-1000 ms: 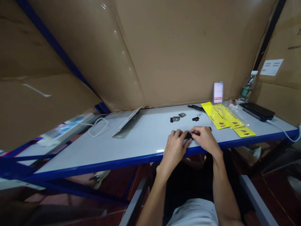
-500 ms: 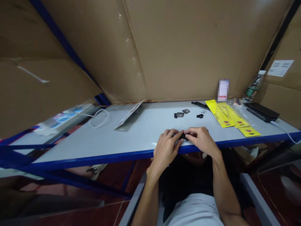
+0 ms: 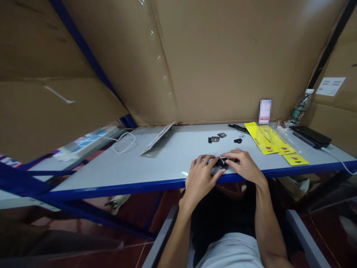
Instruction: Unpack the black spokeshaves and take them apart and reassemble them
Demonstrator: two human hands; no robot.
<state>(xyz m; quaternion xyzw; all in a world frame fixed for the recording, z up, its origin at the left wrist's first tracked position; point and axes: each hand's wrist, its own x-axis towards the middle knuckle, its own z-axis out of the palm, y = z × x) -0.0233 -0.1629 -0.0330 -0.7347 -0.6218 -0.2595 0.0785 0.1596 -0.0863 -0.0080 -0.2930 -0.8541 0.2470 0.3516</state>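
A small black part (image 3: pixel 222 162) lies at the table's front edge between my two hands. My left hand (image 3: pixel 201 170) is closed on its left side, thumb and fingers against it, with a ring on one finger. My right hand (image 3: pixel 244 163) grips the part from the right with thumb and fingertips. Beyond my hands lie grey and black flat plates (image 3: pixel 214 139), another grey plate (image 3: pixel 222 135) and a small black piece (image 3: pixel 238 141). Several tiny metal bits (image 3: pixel 242 136) are scattered just behind that piece.
Yellow cards (image 3: pixel 260 138) in clear packaging, a black tool (image 3: pixel 238 128), a phone (image 3: pixel 264 111), a bottle (image 3: pixel 300 108) and a black device (image 3: pixel 311 136) are at the right. A tilted flat sheet (image 3: pixel 158 138) and a white cable (image 3: pixel 124 143) are at the left.
The view has shifted slightly. The fingers of my right hand have stretched further over the black part, and more of the part shows between my hands.
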